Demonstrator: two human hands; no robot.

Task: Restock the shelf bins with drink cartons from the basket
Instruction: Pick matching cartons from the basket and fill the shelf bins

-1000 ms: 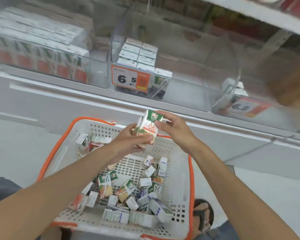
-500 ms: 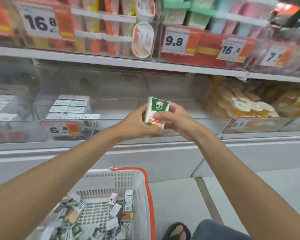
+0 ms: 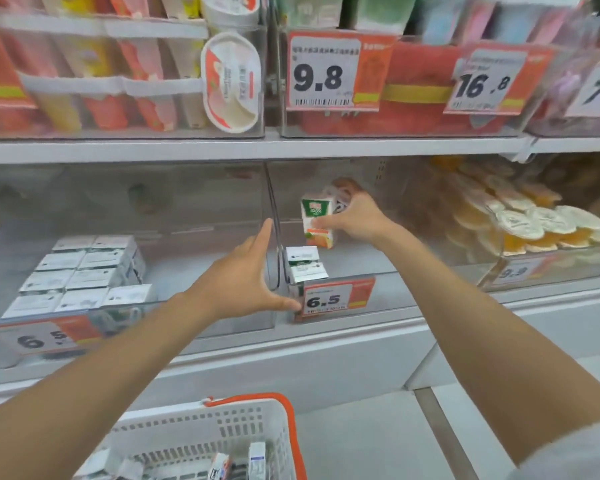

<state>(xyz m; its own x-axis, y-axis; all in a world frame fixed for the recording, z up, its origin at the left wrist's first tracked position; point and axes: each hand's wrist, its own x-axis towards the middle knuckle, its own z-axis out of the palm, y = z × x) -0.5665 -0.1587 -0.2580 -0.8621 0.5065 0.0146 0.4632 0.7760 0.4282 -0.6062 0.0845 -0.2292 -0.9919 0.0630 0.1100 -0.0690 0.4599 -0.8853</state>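
A: State of right grip (image 3: 357,221)?
B: Closed round carton (image 3: 317,220), gripped by its right side. Near upright, held inside middle bin (image 3: 413,289), above and just behind two stocked cartons (image 3: 305,266) at front left. Not yet set down.
A: And left grip (image 3: 243,282)?
B: Wide, fingers straight, holding nothing. Hovering at divider (image 3: 274,216), thumb by 6.5 tag (image 3: 333,300).
A: And basket (image 3: 284,427)?
B: Low in view, orange-rimmed, loose cartons (image 3: 257,455) inside.
A: And left bin (image 3: 194,251)?
B: Packed with rows of cartons (image 3: 80,275), tops up.
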